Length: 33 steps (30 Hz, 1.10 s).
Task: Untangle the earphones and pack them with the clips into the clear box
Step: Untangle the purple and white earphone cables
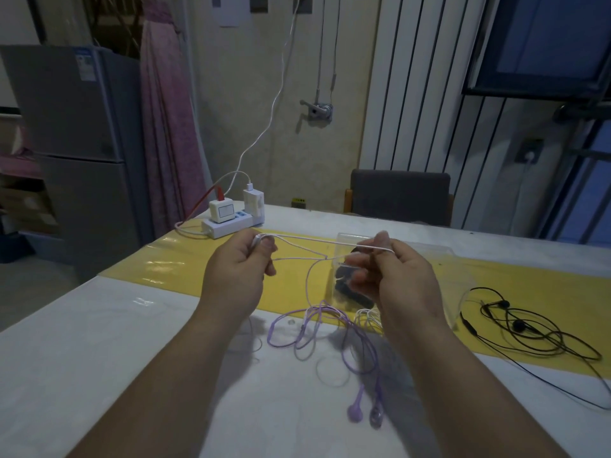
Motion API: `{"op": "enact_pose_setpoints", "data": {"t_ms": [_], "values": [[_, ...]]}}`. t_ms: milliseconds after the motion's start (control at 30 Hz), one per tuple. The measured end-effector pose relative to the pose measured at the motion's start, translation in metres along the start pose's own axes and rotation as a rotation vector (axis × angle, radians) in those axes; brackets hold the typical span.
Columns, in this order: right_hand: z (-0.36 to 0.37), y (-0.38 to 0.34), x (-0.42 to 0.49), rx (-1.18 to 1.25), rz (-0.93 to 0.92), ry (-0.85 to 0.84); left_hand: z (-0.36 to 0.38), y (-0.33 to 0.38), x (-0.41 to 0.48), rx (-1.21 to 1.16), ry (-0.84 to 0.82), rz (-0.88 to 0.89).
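The untangling step is in hand, and nothing is looking packed yet apart from what is already sitting in the clear box (443, 259).

The person is holding a pale cord (317, 241) taut above the middle of the table (132, 358), stretched between the 2 hands. The left hand (238, 269) is curling closed, pinching 1 end of the cord between thumb and forefinger. The right hand (400, 276) is gripping the other end with the thumb on top and the fingers bent underneath; it is blurred, so the exact pinch is hard to read. A second run of the cord is sagging between the hands, and 1 strand is dropping toward the purple earphones (330, 338), which are lying in loose loops nearer the table's near edge. Whether that strand belongs to the purple set I cannot tell.

The clear box is sitting on the yellow strip (165, 262) just behind the right hand, and dark shapes (347, 290) are showing through its wall, probably the clips. A small white coil (367, 319) is lying just beside the box, and the black earphones (529, 328) are sprawling tangled toward the right edge.

The next move is likely calling for following the hanging strand down, working it free of the purple loops, then coiling the cord small enough for the box.
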State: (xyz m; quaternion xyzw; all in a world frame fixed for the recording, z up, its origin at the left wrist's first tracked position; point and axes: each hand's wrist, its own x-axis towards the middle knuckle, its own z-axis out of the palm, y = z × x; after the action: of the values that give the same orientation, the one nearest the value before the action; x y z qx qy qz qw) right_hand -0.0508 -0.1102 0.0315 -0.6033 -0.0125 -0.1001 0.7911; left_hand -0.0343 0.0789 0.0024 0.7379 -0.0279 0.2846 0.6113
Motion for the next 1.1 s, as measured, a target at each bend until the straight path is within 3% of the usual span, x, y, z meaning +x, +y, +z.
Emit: {"op": "enact_pose_setpoints", "data": {"t_ms": [100,267,433,500,700,900,1100], "values": [[-0.003,0.001,0.003,-0.010,-0.016,-0.050,0.000,0.003,0.000,-0.071,-0.011,-0.038],[-0.011,0.022,0.012,-0.962,-0.114,-0.135,0.001,0.009,-0.002,-0.164,-0.019,-0.094],[-0.012,0.025,0.011,-1.377,-0.070,-0.381,0.000,0.010,-0.001,-0.292,-0.033,-0.147],[-0.011,0.029,0.009,-1.473,-0.121,-0.382,-0.002,0.009,0.000,-0.332,-0.041,-0.158],[-0.010,0.029,0.009,-1.396,-0.158,-0.263,-0.001,0.010,-0.001,-0.371,-0.029,-0.153],[-0.011,0.019,0.007,-1.258,-0.286,-0.026,-0.001,0.009,0.000,-0.371,-0.016,-0.150],[-0.013,0.023,0.010,-1.004,-0.306,0.030,-0.002,0.008,0.001,-0.387,-0.001,-0.149]]}}
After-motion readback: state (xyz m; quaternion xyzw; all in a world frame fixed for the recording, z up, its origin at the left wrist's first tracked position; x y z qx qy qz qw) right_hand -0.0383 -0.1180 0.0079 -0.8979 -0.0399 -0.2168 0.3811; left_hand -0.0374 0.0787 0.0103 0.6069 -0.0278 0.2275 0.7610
